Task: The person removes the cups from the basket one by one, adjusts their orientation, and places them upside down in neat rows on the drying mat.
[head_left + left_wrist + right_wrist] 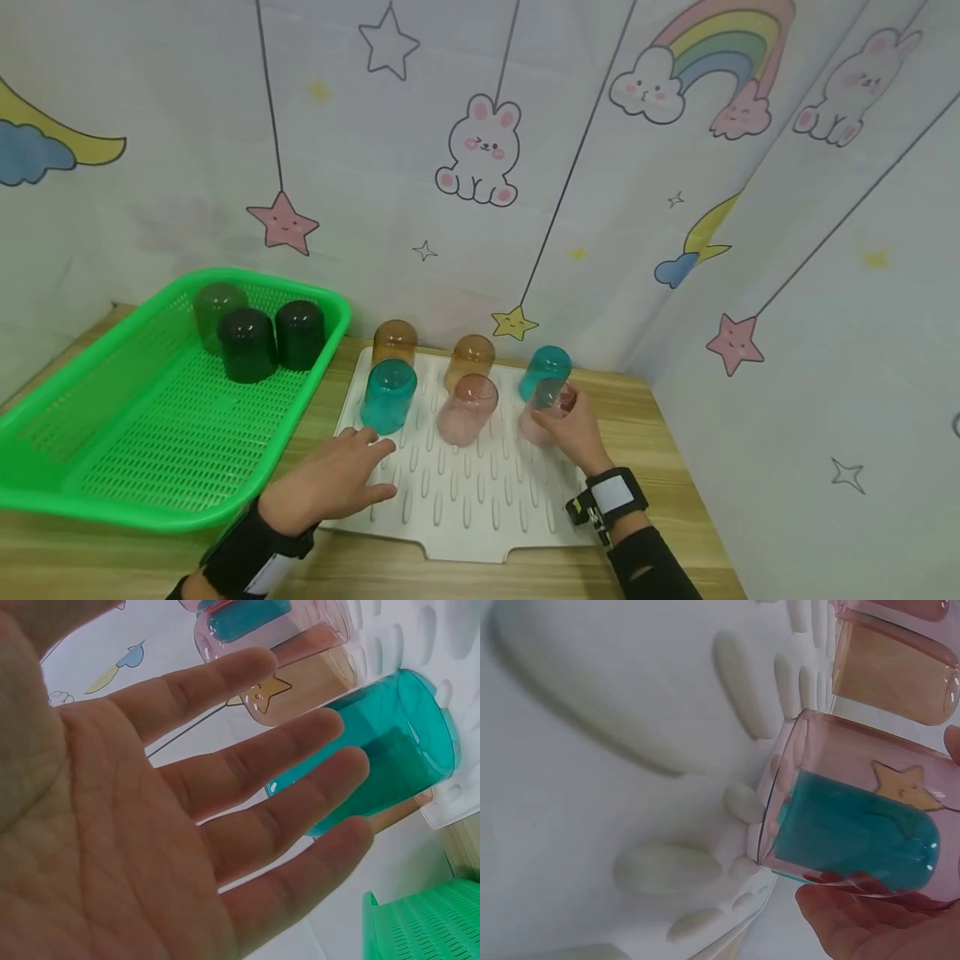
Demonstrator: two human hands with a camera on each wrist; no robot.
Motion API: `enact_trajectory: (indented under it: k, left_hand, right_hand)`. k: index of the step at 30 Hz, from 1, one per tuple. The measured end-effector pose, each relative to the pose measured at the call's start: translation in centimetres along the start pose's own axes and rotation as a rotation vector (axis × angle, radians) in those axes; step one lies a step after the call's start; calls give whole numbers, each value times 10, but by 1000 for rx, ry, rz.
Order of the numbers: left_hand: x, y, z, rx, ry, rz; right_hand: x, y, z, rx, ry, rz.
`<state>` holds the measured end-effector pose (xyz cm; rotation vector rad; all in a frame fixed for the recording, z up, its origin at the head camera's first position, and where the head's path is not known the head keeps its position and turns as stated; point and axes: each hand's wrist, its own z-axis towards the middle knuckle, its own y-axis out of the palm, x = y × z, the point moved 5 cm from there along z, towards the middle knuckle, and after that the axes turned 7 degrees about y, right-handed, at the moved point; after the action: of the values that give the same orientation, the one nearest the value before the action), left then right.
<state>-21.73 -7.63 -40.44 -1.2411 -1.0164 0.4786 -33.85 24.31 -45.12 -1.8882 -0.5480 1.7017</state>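
My right hand point(573, 427) grips a clear pink cup point(534, 427), upside down on the right part of the white draining mat point(480, 533). In the right wrist view, fingers and thumb lie on either side of this pink cup point(840, 742), whose rim meets the mat. Spread and holding nothing, my left hand point(337, 475) hovers over the mat's left edge. Just beyond its fingers stands an inverted teal cup point(388, 398), also large in the left wrist view. Between the hands is another pink cup point(467, 410). Behind are two amber cups, one point(471, 360) in the middle, and a teal cup point(547, 367).
A green plastic basket point(165, 523) stands on the wooden table point(637, 417) at the left. Two dark cups, one point(246, 343) in front, and a greyish cup point(217, 308) sit upside down in it. A patterned cloth wall point(375, 150) rises behind and at the right.
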Motion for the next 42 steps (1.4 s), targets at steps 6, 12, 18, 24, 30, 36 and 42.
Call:
enact_trajectory:
  k: [6, 12, 18, 24, 30, 36, 42]
  left_hand:
    - [0, 0, 3, -19, -8, 16]
    - [1, 0, 5, -46, -17, -6]
    - [2, 3, 2, -31, -15, -7]
    - [3, 5, 1, -40, -15, -14]
    - [2, -1, -3, -10, -1, -28]
    - [-1, -31, -17, 58, 9, 83]
    - [-16, -66, -35, 122, -20, 204]
  right_hand:
    - [1, -2, -2, 16, 8, -24]
    - [2, -4, -4, 6, 1, -20]
    - [7, -11, -22, 9, -56, -101]
    - [23, -14, -58, -16, -18, -306]
    - [19, -14, -92, -62, -53, -434]
    - [5, -9, -112, -89, -155, -450]
    - [-5, -2, -125, -131, -222, -464]
